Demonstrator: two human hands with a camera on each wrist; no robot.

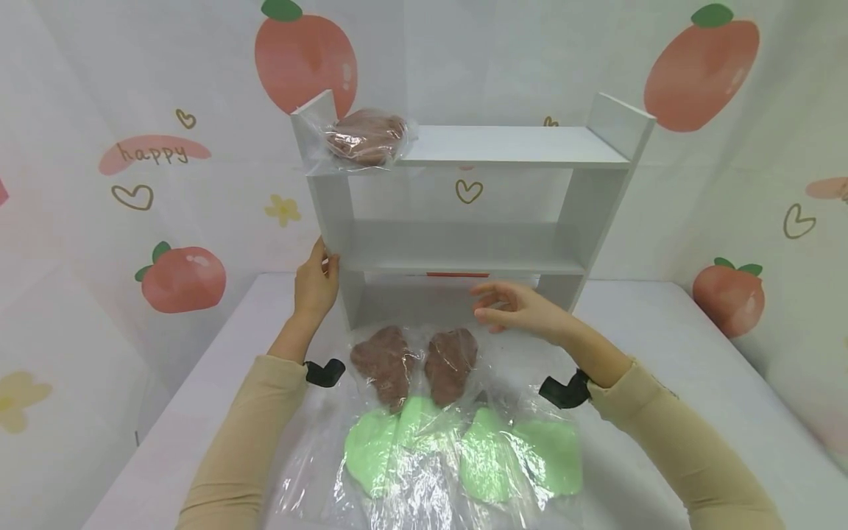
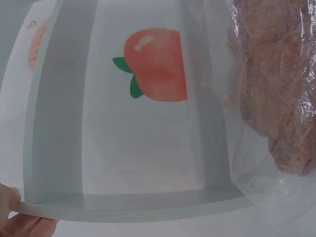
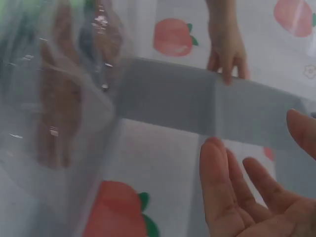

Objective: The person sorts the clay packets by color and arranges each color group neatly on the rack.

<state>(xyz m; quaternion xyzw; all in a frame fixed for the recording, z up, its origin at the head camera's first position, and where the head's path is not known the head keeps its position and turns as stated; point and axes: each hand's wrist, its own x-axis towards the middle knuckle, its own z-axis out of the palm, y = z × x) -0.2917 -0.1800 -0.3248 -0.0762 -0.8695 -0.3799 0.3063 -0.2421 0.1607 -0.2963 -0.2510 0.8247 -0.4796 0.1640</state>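
My left hand (image 1: 316, 283) pinches the front edge of the left side panel of a white shelf unit (image 1: 464, 266). In the left wrist view the thumb lies on one face of that panel (image 2: 123, 216) and the fingers on the other. My right hand (image 1: 520, 308) hovers before the lowest level with its fingers loosely bent and nothing in them. On the top board's left end rests a brown lump in a clear plastic bag (image 1: 367, 138). Two more bagged brown pieces, one left (image 1: 386, 364) and one right (image 1: 452, 366), lie in front of the unit.
Nearer to me, several light green pieces (image 1: 546, 456) lie in clear, wrinkled bags on the white table (image 1: 662, 383). A white cloth (image 1: 490, 59) printed with red fruit hangs behind. Black bands (image 1: 566, 390) sit at both wrists.
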